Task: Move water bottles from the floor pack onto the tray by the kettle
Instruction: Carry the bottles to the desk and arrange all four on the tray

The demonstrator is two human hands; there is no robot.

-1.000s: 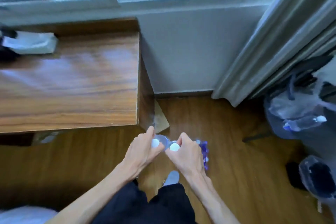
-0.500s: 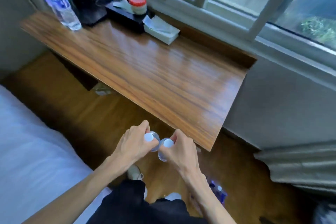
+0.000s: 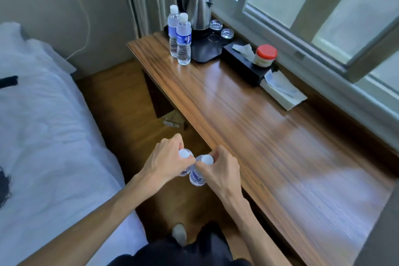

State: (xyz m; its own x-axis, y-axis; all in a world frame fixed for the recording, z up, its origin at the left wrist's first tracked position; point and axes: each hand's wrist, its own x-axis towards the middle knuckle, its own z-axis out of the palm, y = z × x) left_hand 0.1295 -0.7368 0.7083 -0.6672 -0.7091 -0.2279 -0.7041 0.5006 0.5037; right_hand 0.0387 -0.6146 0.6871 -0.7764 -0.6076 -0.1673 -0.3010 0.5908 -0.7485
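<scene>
Bottles fill both of my hands, one apiece, carried low over the wooden floor (image 3: 121, 114) between the bed (image 3: 43, 125) on the left and the desk (image 3: 248, 127) on the right. My left hand (image 3: 167, 158) is curled tight around the neck of the left bottle (image 3: 184, 154), its white cap showing between thumb and forefinger while most of the body is hidden under my palm. My right hand (image 3: 220, 168) is clenched the same way on the right bottle (image 3: 197, 176), whose cap and blue-labelled clear body hang below my knuckles. The two held bottles are just beside each other, nearly touching, and both sit off the near left edge of the desk, not over it.

At the far end of the desk stands the steel kettle (image 3: 197, 8) with its black handle, resting on a dark tray (image 3: 205, 52). Two standing bottles (image 3: 180, 36) with white caps and blue labels are upright at the tray's left edge; I cannot tell whether they stand on the tray or on the wood just beside it. Small glasses (image 3: 220, 29) sit to the right of the kettle. Further right along the window side is a black tissue box (image 3: 246, 63) with a red-lidded jar (image 3: 265, 55) on top, and a white tissue pack (image 3: 282, 90) lies nearer still.
</scene>
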